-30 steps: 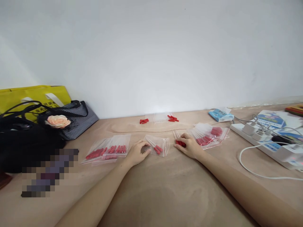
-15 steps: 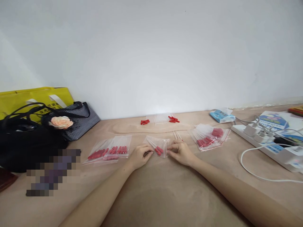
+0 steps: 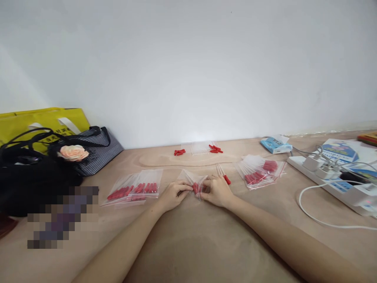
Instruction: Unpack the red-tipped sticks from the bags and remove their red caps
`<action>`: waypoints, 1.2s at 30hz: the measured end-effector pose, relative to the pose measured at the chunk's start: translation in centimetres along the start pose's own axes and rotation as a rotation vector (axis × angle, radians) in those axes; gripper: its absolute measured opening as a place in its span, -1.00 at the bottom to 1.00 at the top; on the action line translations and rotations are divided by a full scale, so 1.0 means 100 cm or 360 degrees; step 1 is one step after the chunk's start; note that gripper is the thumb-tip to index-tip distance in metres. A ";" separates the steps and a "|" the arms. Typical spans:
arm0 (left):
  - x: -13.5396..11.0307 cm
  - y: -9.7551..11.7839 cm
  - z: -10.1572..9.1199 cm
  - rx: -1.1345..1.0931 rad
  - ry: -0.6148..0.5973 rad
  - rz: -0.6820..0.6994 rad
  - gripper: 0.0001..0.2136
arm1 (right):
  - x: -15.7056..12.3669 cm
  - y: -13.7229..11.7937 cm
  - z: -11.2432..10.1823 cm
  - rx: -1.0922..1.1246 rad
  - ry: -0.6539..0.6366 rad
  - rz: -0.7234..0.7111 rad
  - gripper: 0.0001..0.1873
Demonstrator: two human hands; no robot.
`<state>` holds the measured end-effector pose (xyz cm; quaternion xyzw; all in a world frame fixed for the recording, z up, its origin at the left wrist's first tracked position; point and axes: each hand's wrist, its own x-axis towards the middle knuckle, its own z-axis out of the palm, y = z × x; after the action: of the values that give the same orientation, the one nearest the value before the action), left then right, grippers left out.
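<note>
Between my hands lies a clear zip bag (image 3: 186, 175) holding red-handled pieces with thin pale shafts, which look like small screwdrivers. My left hand (image 3: 173, 194) has its fingers closed on the bag's left side, close to the red handles (image 3: 195, 188). From the right, my right hand (image 3: 217, 191) pinches the bag's other side, and the film is bunched between the two. Just beyond my right hand lie loose red-handled pieces (image 3: 226, 179), shafts pointing away. Filled bags (image 3: 147, 182) lie left of my left hand, and more filled bags (image 3: 256, 171) lie to the right.
Two small red piles (image 3: 179, 152) (image 3: 216, 149) flank pale shafts (image 3: 200, 148) near the wall. A tissue pack (image 3: 276, 145), a power strip (image 3: 318, 173) with cables and papers (image 3: 338, 149) occupy the right. Bags, one yellow (image 3: 44, 118), one striped (image 3: 100, 149), stand left.
Both hands have come closer together, and the bag has buckled between them. My right hand has shifted left, uncovering the red handle of the loose pieces behind it.
</note>
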<state>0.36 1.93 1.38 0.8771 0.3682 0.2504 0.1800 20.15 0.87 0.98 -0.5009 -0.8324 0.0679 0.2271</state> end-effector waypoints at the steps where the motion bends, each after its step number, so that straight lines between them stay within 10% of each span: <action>1: 0.000 0.001 0.000 -0.0012 -0.0003 -0.0005 -0.76 | 0.000 -0.001 0.001 -0.0046 0.0001 -0.0002 -0.82; 29: -0.004 -0.008 0.004 -0.0062 0.0058 -0.0050 -0.79 | -0.001 -0.013 0.005 -0.0105 0.0061 0.0301 -0.85; 36: -0.005 -0.012 0.005 -0.0027 0.0089 -0.0010 -0.78 | -0.009 -0.002 0.002 0.0336 0.0217 0.0170 -0.82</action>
<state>-0.31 2.30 0.18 0.8670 0.3738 0.2773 0.1778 20.23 0.01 0.62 -0.5214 -0.7753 0.1329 0.3308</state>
